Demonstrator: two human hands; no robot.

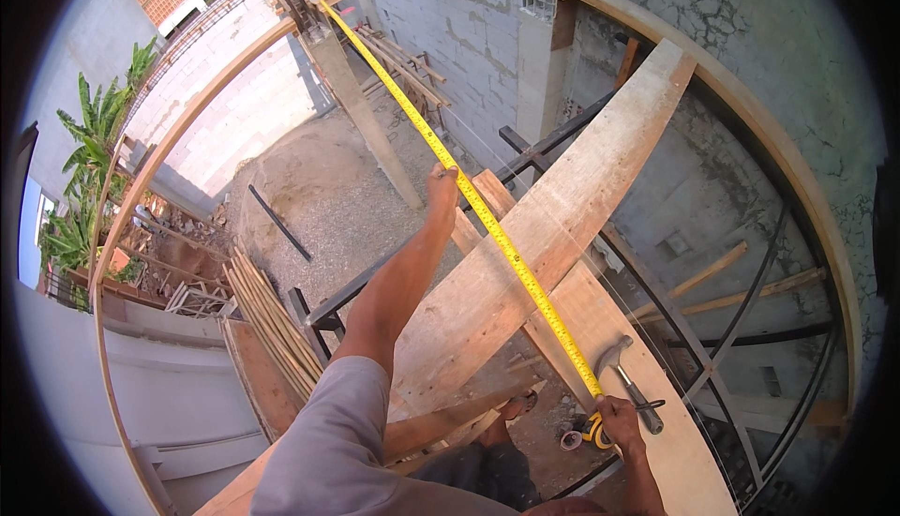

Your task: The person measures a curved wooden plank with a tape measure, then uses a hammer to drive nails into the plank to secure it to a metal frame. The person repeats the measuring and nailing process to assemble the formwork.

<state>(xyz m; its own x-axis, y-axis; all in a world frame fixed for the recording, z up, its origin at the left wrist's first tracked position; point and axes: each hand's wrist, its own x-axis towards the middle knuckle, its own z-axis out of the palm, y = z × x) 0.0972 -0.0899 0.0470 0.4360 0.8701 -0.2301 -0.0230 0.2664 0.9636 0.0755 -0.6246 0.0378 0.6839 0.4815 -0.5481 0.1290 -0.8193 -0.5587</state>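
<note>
On the near side of the wide plank [577,207], my right hand [619,422] is gripping the tape measure [513,255] at its case [593,432], fingers curling in. Beside it, a hammer [626,380] is lying on the plywood board [675,446]. The yellow blade is crossing over the plank. Just beyond the plank, my left hand [443,185] is pinching the blade, which is stretching farther toward a concrete post [370,122].

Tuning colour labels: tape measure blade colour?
The tape measure blade is yellow with dark marks, best in head view.
</note>
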